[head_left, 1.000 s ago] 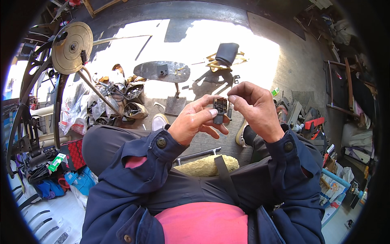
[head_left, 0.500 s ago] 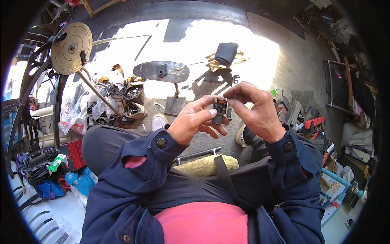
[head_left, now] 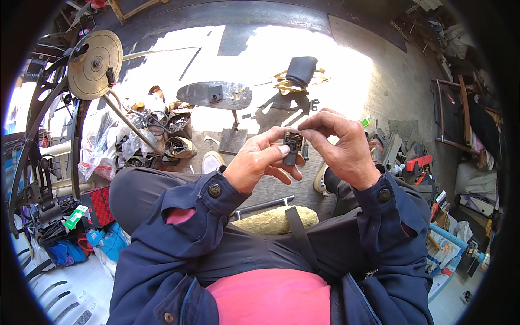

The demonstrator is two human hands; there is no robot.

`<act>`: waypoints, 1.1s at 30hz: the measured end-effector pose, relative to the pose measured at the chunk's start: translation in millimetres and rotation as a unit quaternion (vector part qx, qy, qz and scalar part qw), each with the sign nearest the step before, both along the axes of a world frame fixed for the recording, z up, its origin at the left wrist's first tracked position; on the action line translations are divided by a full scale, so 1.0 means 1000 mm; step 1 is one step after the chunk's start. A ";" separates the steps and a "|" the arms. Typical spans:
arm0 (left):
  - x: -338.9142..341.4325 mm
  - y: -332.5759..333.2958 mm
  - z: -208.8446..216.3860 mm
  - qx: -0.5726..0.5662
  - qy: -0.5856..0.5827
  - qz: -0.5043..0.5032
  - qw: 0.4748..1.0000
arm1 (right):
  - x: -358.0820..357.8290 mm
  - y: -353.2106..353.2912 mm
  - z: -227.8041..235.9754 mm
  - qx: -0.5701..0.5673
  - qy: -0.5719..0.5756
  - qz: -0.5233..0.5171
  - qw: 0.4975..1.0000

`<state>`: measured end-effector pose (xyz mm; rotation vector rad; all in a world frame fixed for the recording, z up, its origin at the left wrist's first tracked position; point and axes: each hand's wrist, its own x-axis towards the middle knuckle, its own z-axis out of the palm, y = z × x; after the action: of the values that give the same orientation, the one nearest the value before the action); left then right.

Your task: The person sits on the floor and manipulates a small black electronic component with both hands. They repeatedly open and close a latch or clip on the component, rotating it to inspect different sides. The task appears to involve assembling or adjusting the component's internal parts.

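My left hand (head_left: 250, 163) grips a small black plug-like housing (head_left: 293, 156) between thumb and fingers, above my lap. Its open face is turned up and shows brass-coloured metal bits inside. My right hand (head_left: 346, 149) is beside its upper right edge, thumb and forefinger brought together close to the housing. Whether a tiny part sits between those fingertips is too small to make out. Below the hands, a fuzzy yellow roll (head_left: 260, 222) lies at my lap, with a dark strap (head_left: 301, 238) across it and a dark bar handle (head_left: 265, 205) just beyond.
An oval board (head_left: 189, 93) carrying a black block lies ahead on the floor, near a low yellow-framed stool (head_left: 301, 72) with a dark seat. At left stand a black frame with a round disc (head_left: 96, 63) and open bags of parts (head_left: 179, 147). A red object (head_left: 418, 163) lies among scraps at right.
My right fingertips have shifted slightly left over the housing's top edge. A reddish bit seen inside it earlier no longer shows clearly. My left hand holds still.
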<state>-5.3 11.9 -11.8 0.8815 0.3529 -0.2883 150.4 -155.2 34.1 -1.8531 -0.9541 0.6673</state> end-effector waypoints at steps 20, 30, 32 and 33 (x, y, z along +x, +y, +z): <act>0.000 -0.001 -0.004 -0.009 -0.005 -0.006 1.000 | -0.005 0.001 -0.005 -0.018 0.004 -0.022 1.000; 0.000 -0.001 -0.003 -0.002 -0.004 -0.004 1.000 | -0.004 0.001 -0.007 0.024 -0.020 -0.050 0.998; -0.001 -0.001 -0.004 -0.005 -0.004 -0.003 1.000 | -0.004 0.000 -0.006 0.020 -0.046 -0.038 0.998; -0.001 -0.001 -0.004 -0.006 -0.003 -0.002 1.000 | -0.003 0.000 -0.006 0.018 -0.060 -0.032 0.998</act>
<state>-5.9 10.5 -15.3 0.8718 0.3435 -0.2914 146.9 -155.5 28.3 -1.9010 -0.9724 0.5015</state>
